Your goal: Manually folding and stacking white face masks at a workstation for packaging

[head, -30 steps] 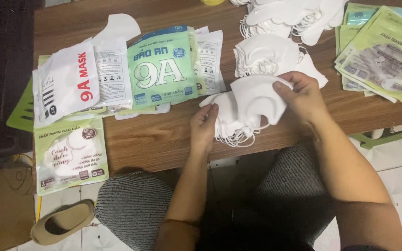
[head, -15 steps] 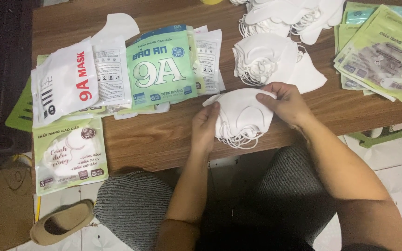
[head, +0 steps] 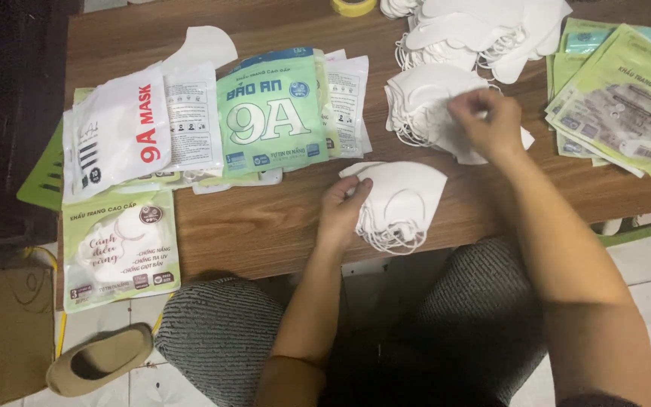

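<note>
Head view: our left hand (head: 342,215) pins a small stack of masks (head: 399,205) at the table's (head: 265,226) near edge; our right hand (head: 490,124) pinches a mask off the far pile (head: 425,105). We judge them light, soft, best gripped along folded edges.

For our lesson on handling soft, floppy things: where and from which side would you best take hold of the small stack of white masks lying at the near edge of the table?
Probably pinch the stack of masks across its folded body at the left side, where the left hand already rests. The ear loops dangle loose at the near edge, so gripping there would likely let the stack slip apart. The right hand is away at the bigger pile.
</note>
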